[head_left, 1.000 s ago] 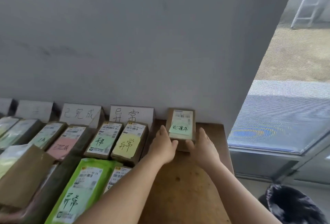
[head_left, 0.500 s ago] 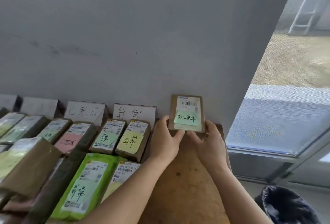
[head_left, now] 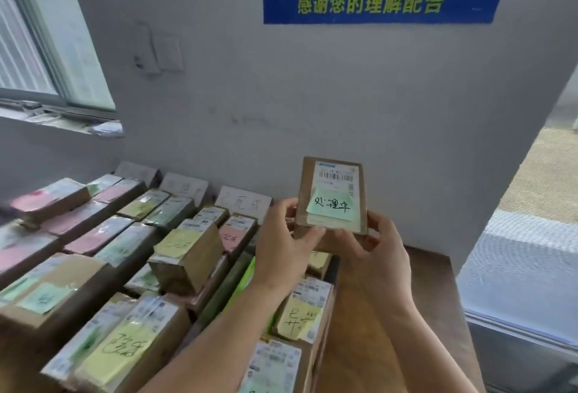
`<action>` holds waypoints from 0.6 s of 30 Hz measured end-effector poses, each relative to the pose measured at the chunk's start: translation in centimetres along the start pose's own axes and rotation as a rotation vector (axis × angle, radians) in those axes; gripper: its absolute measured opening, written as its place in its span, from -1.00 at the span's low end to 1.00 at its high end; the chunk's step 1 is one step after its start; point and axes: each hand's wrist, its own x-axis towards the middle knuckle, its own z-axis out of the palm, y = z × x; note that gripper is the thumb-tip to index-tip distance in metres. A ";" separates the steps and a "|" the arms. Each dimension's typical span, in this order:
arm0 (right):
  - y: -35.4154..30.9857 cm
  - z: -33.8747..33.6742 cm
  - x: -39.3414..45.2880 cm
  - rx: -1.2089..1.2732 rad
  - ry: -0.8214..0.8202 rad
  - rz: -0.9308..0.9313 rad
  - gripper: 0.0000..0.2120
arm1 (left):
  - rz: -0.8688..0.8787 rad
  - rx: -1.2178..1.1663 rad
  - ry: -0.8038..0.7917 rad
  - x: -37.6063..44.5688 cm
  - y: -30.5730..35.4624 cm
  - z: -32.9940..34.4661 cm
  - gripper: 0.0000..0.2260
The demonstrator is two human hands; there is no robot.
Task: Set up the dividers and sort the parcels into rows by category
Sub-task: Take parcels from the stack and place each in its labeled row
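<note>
Many parcels (head_left: 184,255) sit in rows, but both hands, left hand (head_left: 283,245) and right hand (head_left: 380,255), grip one small brown parcel (head_left: 331,195) not placed yet.

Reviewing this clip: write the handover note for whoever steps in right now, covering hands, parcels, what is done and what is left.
Left hand and right hand both grip the small brown parcel with the green sticky note, held upright in front of the wall above the bare wooden tabletop.
Done: white divider cards stand along the wall; rows of noted parcels fill the table to the left.
Left: set the held parcel into its row; no divider shows at the bare right end, so one may still be needed.
</note>
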 end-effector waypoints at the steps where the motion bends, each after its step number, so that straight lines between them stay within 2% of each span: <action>1: -1.1 0.9 -0.8 0.008 -0.018 -0.015 -0.57 | -0.002 0.000 0.020 -0.3 -0.1 -1.8 -0.62; 5: -5.0 5.2 -4.3 0.019 -0.086 -0.070 -0.58 | -0.010 0.066 0.109 -2.1 -1.6 -8.9 -0.61; 14: -12.2 15.7 -14.3 0.016 -0.196 -0.191 -0.60 | -0.109 0.013 0.196 -7.5 -5.7 -24.3 -0.65; 18: -14.4 19.4 -18.2 0.010 -0.232 -0.232 -0.51 | -0.139 -0.012 0.239 -9.8 -7.3 -29.8 -0.65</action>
